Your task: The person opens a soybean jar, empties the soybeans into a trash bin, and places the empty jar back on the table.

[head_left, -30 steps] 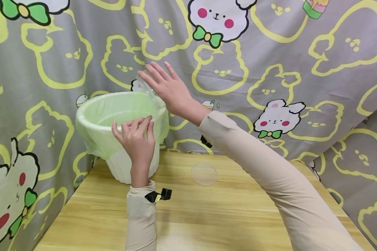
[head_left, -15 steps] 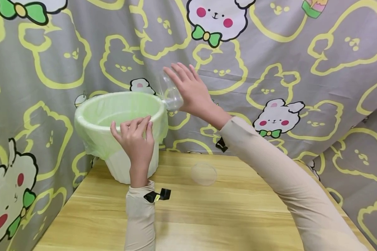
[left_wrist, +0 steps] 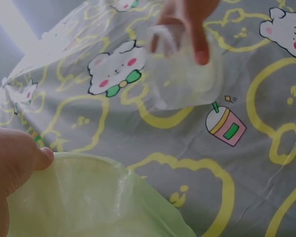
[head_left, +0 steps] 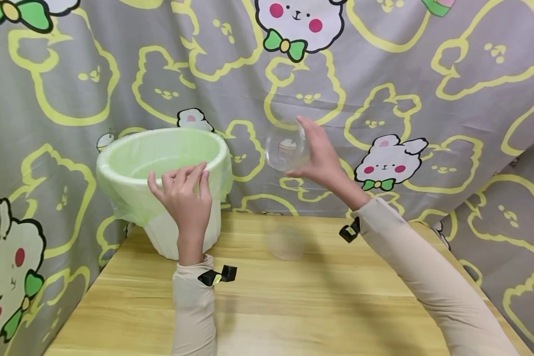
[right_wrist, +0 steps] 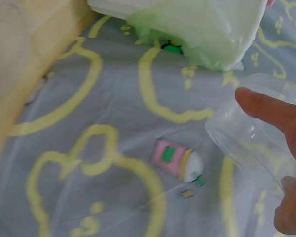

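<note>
My right hand (head_left: 322,155) grips a clear plastic container (head_left: 286,148) from its right side, holding it in the air right of the bin. In the right wrist view the thumb and fingers press the wall of that container (right_wrist: 249,133), which looks empty. My left hand (head_left: 184,195) holds the near rim of a white trash bin (head_left: 160,232). A thin green bag (head_left: 135,200) lines the bin and folds over its rim. In the left wrist view the left thumb lies at the edge of the green liner (left_wrist: 93,197).
A round clear lid (head_left: 286,243) lies flat on the wooden table (head_left: 267,306), right of the bin. Behind the table hangs a grey curtain (head_left: 249,99) with cartoon animals. Black camera mounts sit at both wrists.
My right hand has carried the clear container from over the bin's right rim away to the right, turning it upright. The left hand stays at the bin's rim. The view has shifted slightly.
</note>
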Tool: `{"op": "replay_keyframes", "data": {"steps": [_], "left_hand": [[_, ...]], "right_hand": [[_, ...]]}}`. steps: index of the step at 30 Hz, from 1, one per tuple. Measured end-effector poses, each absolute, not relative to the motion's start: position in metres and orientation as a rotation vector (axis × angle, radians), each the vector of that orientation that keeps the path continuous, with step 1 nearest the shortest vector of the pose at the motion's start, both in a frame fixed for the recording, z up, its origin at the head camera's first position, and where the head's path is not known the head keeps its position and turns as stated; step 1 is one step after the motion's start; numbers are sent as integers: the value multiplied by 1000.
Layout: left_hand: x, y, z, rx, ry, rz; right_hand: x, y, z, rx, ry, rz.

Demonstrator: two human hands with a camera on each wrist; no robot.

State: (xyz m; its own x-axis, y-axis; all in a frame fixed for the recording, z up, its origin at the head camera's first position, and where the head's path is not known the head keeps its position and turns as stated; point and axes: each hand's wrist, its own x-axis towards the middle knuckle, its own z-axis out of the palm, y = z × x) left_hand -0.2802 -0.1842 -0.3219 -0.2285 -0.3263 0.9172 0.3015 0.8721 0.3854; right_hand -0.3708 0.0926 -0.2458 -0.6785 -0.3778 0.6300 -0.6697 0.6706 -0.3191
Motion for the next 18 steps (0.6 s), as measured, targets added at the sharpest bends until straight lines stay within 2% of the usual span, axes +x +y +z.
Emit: {"op": "replay_keyframes", "data": {"steps": [9, 18], "left_hand": [[-282, -187, -322, 22, -1703, -594], [-282, -186, -323, 21, -1706, -607]], "right_hand": [[-377, 148, -305, 653, -2504, 1055], [-375, 184, -362, 494, -2635, 1281]]}}
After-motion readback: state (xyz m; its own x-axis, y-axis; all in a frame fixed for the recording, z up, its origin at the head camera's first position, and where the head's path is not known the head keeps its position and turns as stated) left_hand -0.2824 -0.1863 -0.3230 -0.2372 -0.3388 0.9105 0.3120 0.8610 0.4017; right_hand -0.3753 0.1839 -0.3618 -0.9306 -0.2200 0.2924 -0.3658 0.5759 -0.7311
